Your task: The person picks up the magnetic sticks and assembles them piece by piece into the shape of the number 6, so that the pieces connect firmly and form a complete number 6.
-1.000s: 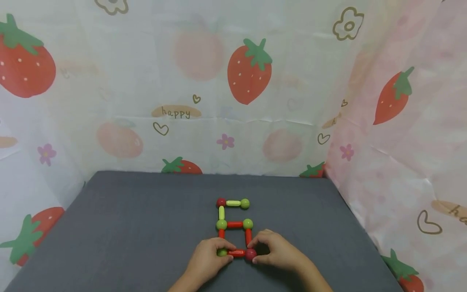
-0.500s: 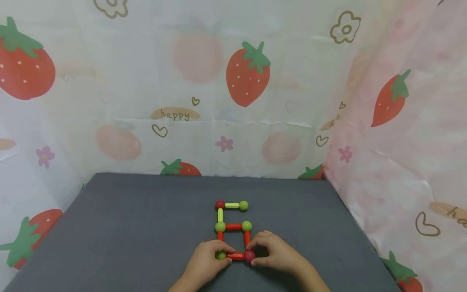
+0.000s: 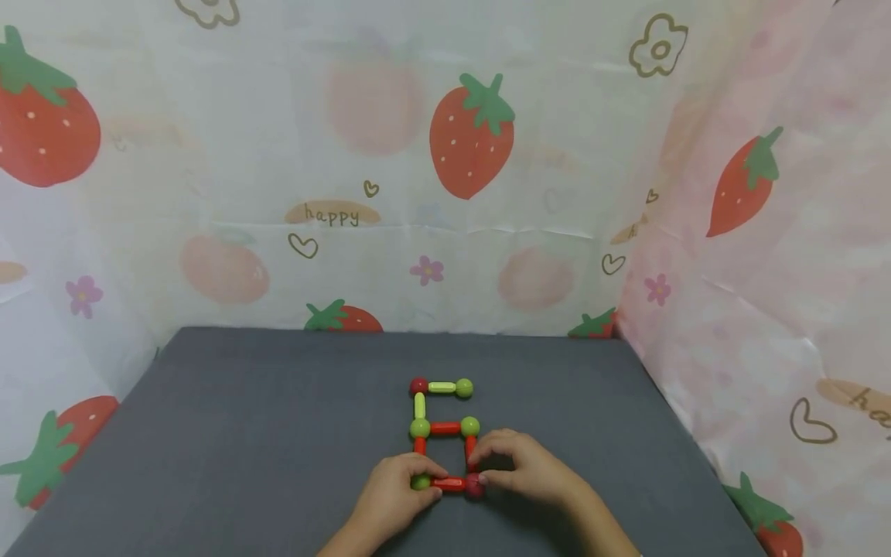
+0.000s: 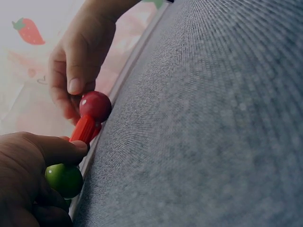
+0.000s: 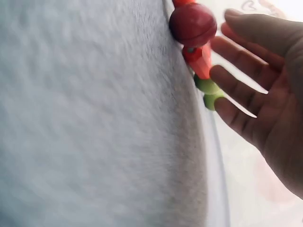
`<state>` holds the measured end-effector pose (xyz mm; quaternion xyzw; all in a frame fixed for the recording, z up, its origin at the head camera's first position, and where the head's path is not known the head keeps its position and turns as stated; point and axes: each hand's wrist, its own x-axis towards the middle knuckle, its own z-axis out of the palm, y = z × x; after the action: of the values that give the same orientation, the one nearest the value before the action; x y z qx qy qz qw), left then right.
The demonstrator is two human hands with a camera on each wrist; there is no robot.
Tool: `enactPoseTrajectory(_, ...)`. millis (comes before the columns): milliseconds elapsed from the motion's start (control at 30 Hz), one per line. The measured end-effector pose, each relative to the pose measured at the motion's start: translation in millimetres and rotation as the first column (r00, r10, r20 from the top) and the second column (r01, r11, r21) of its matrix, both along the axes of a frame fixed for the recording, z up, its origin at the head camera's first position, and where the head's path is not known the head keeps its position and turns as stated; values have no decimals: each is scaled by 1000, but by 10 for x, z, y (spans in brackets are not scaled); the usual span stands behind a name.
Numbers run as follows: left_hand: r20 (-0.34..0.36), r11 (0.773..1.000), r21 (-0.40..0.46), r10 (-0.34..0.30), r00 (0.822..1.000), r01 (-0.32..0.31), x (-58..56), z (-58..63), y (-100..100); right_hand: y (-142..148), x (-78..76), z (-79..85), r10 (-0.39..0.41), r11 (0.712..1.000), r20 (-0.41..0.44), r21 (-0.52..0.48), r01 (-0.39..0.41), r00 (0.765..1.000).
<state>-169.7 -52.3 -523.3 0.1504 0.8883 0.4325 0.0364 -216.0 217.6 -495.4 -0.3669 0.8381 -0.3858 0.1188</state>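
Note:
Magnetic rods and balls lie joined in a figure like a 6 on the dark table. My left hand [image 3: 391, 489] pinches the bottom red rod [image 3: 451, 484] at its left end, beside a green ball [image 4: 64, 180]. A dark red ball [image 4: 96, 106] sits at the rod's other end. Close over that ball is my right hand [image 3: 527, 466], its fingers loosely spread and holding nothing in the right wrist view. The right-hand red rod [image 3: 471, 450] runs up from the ball to another green ball [image 3: 470, 426], partly behind my right fingertips.
Yellow-green rods [image 3: 442, 387] form the upper part of the figure, with a second dark red ball [image 3: 419, 386] at the corner. The grey cloth-covered table [image 3: 278, 418] reaches back to a strawberry-print curtain [image 3: 390, 170], which also hangs at both sides.
My right thumb and fingers have come away from the dark red ball and lifted slightly. The left hand keeps its pinch, and the figure stays as it was.

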Motion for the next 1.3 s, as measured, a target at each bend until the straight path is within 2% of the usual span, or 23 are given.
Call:
enactPoseTrajectory(133, -9, 1000, -6, 7, 1000, -7, 2, 5, 8, -14, -54, 78, -3, 1000, 38, -2, 3, 999)
enactPoseTrajectory(267, -27, 1000, -13, 5, 1000, -5, 8, -3, 20, -12, -108, 148, -29, 999, 6, 34, 29, 1000)
enactPoseTrajectory(433, 7, 1000, -2, -10, 1000, 10, 15, -12, 14, -8, -184, 165, -52, 996, -6, 78, 52, 999)
enactPoseTrajectory(600, 23, 1000, 2, -14, 1000, 13, 13, -24, 12, -21, -251, 112, -26, 994, 8, 109, 25, 1000)
enactPoseTrajectory(800, 8, 1000, 17, -19, 1000, 19, 0, -12, -2, -36, -330, 68, 13, 991, -4, 132, -12, 1000)
enactPoseTrajectory(1033, 16, 999, 20, -30, 999, 30, 5, 10, -13, -49, -367, 30, 79, 988, 26, 131, -81, 997)
enactPoseTrajectory(1300, 35, 1000, 12, -23, 999, 22, -17, -8, -19, -103, -411, 24, 121, 975, 49, 182, -128, 991)
